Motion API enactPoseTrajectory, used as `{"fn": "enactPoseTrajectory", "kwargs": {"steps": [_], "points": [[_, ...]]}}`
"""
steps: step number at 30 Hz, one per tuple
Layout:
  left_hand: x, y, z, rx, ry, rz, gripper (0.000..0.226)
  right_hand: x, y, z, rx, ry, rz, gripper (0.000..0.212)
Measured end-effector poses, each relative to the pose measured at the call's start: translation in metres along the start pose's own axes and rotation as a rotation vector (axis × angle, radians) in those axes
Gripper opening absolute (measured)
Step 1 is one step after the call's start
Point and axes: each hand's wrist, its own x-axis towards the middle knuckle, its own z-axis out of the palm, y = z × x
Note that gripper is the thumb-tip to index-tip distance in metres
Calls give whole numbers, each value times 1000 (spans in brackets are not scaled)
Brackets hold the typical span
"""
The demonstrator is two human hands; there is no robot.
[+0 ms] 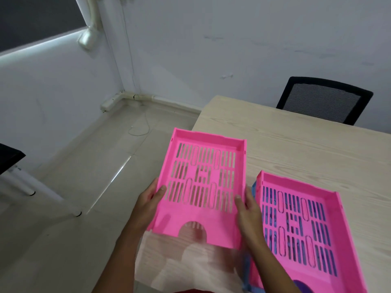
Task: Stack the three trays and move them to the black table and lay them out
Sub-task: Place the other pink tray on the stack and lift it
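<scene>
While both hands grip one pink tray (206, 182) by its long sides, it hangs lifted over the near-left corner of the wooden counter (296, 149), long axis running near to far. Left hand (148, 199) clamps the left edge, thumb on the slotted floor; right hand (247, 210) does the same on the right edge, fingers (238, 199) curled shut on the rim. Second pink tray (300, 229) lies just right of the right hand, on something blue, likely the third. Black table (9, 158) corner shows far left.
</scene>
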Motion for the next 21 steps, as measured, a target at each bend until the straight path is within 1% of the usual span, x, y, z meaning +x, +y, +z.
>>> {"fn": "enactPoseTrajectory", "kwargs": {"steps": [2,4,6,9,12,13,15,17,21], "points": [[-2,8,12,17,-43,2,58,4,-3,-17,56,1,-15,60],[-4,11,27,36,-93,17,67,5,-5,-40,132,-10,5,60],[-7,13,46,58,-137,16,76,4,-3,-68,166,27,58,60],[-20,12,84,113,-197,27,76,0,10,-115,215,89,103,57],[-35,4,123,146,-224,29,100,-10,14,-158,218,115,108,43],[-40,0,136,150,-238,40,105,-13,14,-171,210,121,104,42],[-49,-7,159,158,-261,50,100,-20,14,-198,203,141,101,45],[-58,-14,182,174,-285,25,94,-26,15,-222,172,164,116,49],[-71,-24,217,184,-302,38,96,-30,18,-258,169,124,141,44]]}}
